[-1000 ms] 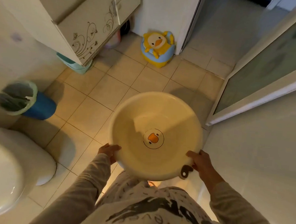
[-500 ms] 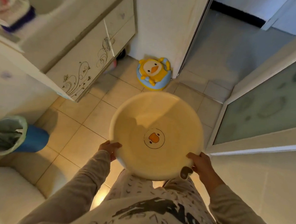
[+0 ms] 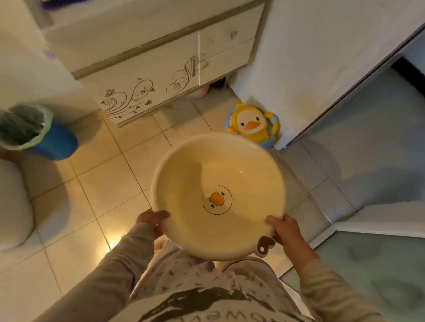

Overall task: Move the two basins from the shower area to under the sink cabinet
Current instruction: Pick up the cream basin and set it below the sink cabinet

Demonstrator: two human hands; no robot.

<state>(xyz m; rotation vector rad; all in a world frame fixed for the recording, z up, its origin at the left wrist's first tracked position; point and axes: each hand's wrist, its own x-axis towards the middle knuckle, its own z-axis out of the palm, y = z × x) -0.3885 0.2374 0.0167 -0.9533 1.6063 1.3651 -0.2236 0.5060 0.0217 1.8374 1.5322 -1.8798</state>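
I hold a round cream basin [image 3: 206, 165] with a duck face printed on its bottom, level in front of my waist over the tiled floor. My left hand [image 3: 153, 219] grips its near left rim. My right hand [image 3: 285, 230] grips the near right rim, beside a small brown hanging tab. The sink cabinet [image 3: 146, 83], cream with brown floral scrolls, stands ahead and to the left; the dark gap under it shows along its bottom edge. A second basin does not show in this view.
A blue waste bin [image 3: 35, 132] with a green liner stands left of the cabinet. A yellow duck potty seat [image 3: 251, 126] sits by the wall corner. The toilet [image 3: 5, 199] is at far left. A glass shower door [image 3: 383, 273] is at right.
The view has swung left and up, so the cabinet front now faces me more squarely. The basin stays in both hands at the same height.
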